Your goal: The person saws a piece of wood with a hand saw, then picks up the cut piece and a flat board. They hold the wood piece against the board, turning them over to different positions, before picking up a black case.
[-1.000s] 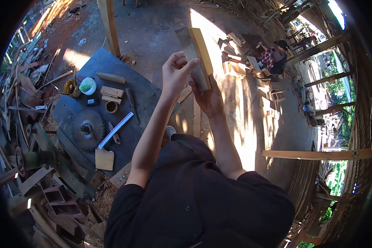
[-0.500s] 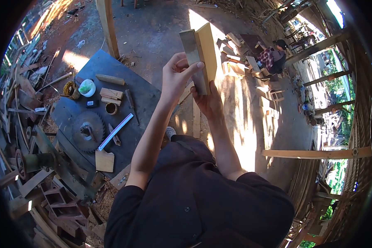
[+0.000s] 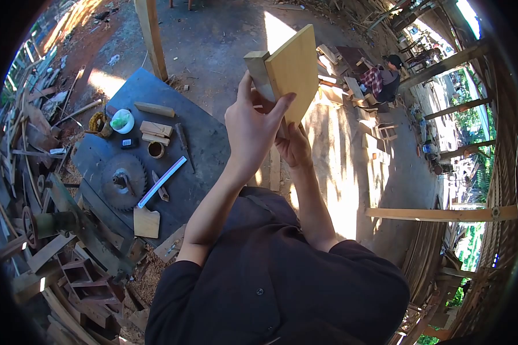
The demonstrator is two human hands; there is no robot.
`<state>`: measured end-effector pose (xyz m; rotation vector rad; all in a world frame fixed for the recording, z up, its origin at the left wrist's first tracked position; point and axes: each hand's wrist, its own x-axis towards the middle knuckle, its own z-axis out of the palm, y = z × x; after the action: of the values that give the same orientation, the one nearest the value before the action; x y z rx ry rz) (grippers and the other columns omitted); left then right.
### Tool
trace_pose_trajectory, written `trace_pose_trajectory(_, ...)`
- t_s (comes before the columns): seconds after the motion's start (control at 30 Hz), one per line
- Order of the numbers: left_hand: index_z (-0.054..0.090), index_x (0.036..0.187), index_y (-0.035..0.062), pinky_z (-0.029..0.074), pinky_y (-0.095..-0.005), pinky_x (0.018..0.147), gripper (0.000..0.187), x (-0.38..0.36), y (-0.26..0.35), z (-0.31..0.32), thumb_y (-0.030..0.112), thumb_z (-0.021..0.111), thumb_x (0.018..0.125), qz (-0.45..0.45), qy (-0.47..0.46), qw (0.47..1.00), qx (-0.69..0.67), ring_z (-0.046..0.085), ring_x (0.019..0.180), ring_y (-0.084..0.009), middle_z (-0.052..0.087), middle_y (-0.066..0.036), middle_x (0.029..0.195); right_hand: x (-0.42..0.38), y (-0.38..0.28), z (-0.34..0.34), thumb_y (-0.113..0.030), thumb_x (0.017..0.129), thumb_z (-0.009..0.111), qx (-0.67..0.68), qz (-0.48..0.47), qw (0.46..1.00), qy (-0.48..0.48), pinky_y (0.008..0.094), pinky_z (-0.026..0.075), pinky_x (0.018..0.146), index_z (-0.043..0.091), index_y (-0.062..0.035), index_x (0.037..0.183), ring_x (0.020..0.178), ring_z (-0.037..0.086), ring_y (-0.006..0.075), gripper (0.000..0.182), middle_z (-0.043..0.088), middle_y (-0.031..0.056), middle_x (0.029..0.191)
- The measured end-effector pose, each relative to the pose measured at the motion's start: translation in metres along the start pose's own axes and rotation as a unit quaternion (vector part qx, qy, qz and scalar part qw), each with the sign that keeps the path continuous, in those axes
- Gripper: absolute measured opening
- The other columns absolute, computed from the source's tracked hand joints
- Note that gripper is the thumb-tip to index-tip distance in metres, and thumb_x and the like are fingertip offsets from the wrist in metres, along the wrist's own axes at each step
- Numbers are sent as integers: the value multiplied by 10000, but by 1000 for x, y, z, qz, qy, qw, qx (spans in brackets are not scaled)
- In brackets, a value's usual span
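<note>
My left hand (image 3: 250, 131) is closed around a narrow wooden strip (image 3: 260, 73), its thumb reaching across toward the flat wooden board (image 3: 298, 68). The strip lies along the board's left edge, and the board's broad pale face is turned to the right. Gripping the lower end of the board, my right hand (image 3: 295, 148) has its fingers partly hidden behind the wood. Both pieces are held up in front of me, above the floor.
To the left, a dark table (image 3: 204, 129) bears a circular saw blade (image 3: 124, 183), a white ruler (image 3: 162, 182), small wood blocks (image 3: 155, 129) and a white bowl (image 3: 122, 122). A wooden post (image 3: 149, 40) rises behind it. Another person (image 3: 385, 80) sits at the right among wood pieces.
The board and strip have turned, so the board's broad face shows more. My left hand has moved right and slightly down along the strip; the right hand stays low on the board.
</note>
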<state>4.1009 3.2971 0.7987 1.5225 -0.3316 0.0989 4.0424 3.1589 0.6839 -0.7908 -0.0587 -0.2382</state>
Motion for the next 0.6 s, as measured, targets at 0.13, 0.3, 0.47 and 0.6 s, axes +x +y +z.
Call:
trace_pose_trajectory(0.13,527,1263,-64,576,-342,671,621,2,1,-1,274,784,811,7,12,999,40,746,722,-270,726,-181,808,-1,-2,3,-263,1000,591,-9,5,1000,7,464,578,929,313,14,1479,1192,607,313,619,529,191,1371)
trace_pose_trajectory(0.3,547,1175,-84,567,-340,666,554,11,-4,1,273,770,815,7,30,999,35,743,717,-283,725,-201,811,3,-6,11,-254,1013,560,-14,10,999,34,453,596,886,322,19,1468,1136,639,322,581,547,196,1345)
trace_pose_trajectory(0.47,550,1148,-97,561,-334,665,538,16,-19,5,267,763,815,-20,37,999,20,742,723,-287,723,-209,805,8,-7,7,-233,1044,487,-25,43,998,36,440,608,876,352,24,1439,1057,679,321,491,581,194,1300)
trace_pose_trajectory(0.6,548,1154,-100,556,-332,659,550,13,-19,6,276,760,814,-6,52,998,47,738,711,-272,716,-197,778,8,-5,15,-231,1055,463,-13,43,996,76,437,612,852,365,28,1425,1055,681,310,462,587,197,1288)
